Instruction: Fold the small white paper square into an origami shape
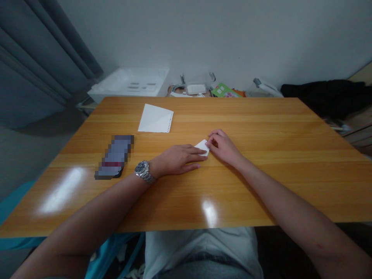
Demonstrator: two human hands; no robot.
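A small folded piece of white paper (202,147) lies near the middle of the wooden table (261,128). My left hand (177,159), with a silver watch on its wrist, lies flat with its fingers stretched out and pressing down on the paper's near edge. My right hand (222,146) sits just to the right, its fingers curled and pinching the paper's right side. Most of the paper is hidden under the two hands.
A larger white sheet (156,118) with a perforated edge lies toward the far left of the table. A blurred-out phone-like object (114,157) rests left of my left wrist. Behind the table are a white box (130,83), small clutter and dark cloth (325,95).
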